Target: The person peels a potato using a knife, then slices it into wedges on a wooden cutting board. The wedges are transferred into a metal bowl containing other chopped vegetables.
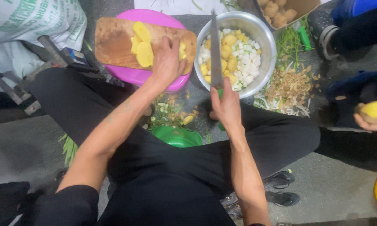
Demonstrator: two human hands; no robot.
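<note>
My left hand rests palm-down on a wooden cutting board, covering a peeled potato piece at the board's right end. Yellow potato slices lie just left of that hand. The board sits on a pink tub. My right hand grips the green handle of a long knife, blade pointing away over a steel bowl of peeled potatoes and white diced pieces.
A green lid sits between my knees. Peelings and scraps litter the floor right of the bowl. Another person's hand at the right edge holds a peeled potato. A cardboard box of potatoes stands behind the bowl.
</note>
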